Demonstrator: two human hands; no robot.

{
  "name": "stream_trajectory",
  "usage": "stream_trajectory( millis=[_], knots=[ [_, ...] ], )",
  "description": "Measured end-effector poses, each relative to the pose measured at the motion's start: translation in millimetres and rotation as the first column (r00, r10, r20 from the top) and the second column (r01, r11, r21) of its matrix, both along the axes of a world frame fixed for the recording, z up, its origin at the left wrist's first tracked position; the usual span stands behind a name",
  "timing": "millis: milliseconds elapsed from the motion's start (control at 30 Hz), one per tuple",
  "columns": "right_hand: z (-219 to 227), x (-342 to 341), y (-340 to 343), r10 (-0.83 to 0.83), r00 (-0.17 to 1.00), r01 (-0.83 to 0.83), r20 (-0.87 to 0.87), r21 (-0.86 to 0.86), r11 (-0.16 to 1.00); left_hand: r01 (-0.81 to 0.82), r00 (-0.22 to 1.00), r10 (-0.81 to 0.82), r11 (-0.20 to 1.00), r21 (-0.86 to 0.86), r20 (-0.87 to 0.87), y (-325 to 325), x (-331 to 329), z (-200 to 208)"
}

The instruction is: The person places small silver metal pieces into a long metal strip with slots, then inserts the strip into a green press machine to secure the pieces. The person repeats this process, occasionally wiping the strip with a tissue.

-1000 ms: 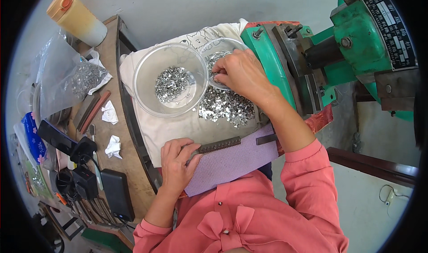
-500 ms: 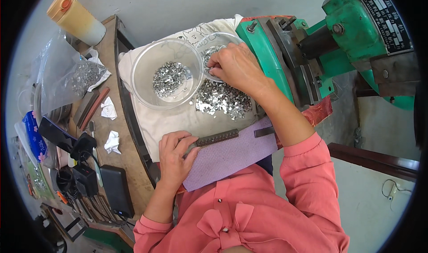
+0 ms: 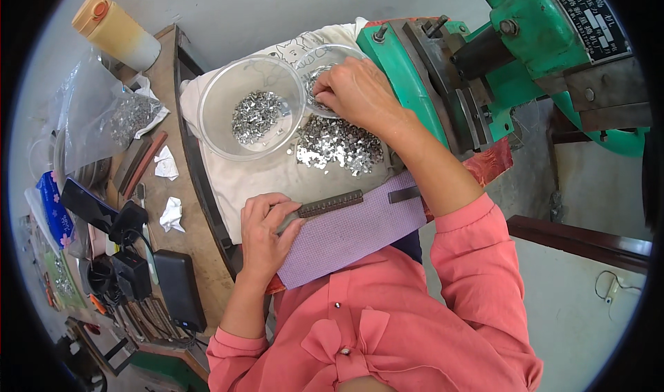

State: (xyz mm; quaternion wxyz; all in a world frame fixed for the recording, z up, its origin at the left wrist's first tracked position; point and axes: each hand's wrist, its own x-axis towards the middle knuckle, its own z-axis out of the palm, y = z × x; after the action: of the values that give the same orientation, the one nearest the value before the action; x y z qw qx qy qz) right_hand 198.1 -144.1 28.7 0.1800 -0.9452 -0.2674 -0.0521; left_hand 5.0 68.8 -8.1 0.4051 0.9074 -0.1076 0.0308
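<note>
My left hand (image 3: 263,231) is closed round the left end of a dark metal bar with a row of notches (image 3: 332,204), which rests along the far edge of a purple textured mat (image 3: 353,236). My right hand (image 3: 361,91) reaches into the smaller clear tub (image 3: 319,53), fingers pinched together among small shiny metal pieces. Whether a piece is between those fingertips is hidden. Just left stands a larger clear tub (image 3: 206,119) partly filled with small silvery pieces (image 3: 257,117). In front of the tubs lies a loose pile of flat metal pieces (image 3: 342,146).
A green machine press (image 3: 408,88) stands close on the right. A short dark metal strip (image 3: 404,196) lies on the mat's right end. On the left, a wooden bench (image 3: 200,254) carries a yellow-lidded bottle (image 3: 117,32), a plastic bag (image 3: 90,115), crumpled tissues (image 3: 171,214) and a black power bank (image 3: 180,288).
The whole view has shifted slightly. My right hand remains in the smaller tub with its fingers pinched, and my left hand keeps its hold on the notched bar.
</note>
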Motion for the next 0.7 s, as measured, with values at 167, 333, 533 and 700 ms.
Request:
stream_trajectory(
  millis=[167, 333, 533, 700],
  knots=[
    [1, 2, 2, 0.009, 1.0, -0.009, -0.017, -0.034, 0.999, 0.013, 1.0, -0.013, 1.0, -0.003, -0.003, -1, 3, 3],
    [1, 6, 3, 0.046, 0.999, -0.048, -0.026, -0.083, 0.995, 0.016, 0.999, -0.016, 1.0, 0.0, -0.032, 1, 3, 1],
    [1, 10, 6, 0.064, 0.998, -0.064, -0.001, -0.104, 0.993, 0.036, 0.999, -0.036, 0.999, 0.006, -0.032, 2, 5, 2],
    [-5, 15, 7, 0.061, 0.998, -0.062, -0.012, -0.122, 0.991, 0.065, 0.998, -0.064, 0.997, 0.044, -0.007, 3, 5, 3]
  ],
)
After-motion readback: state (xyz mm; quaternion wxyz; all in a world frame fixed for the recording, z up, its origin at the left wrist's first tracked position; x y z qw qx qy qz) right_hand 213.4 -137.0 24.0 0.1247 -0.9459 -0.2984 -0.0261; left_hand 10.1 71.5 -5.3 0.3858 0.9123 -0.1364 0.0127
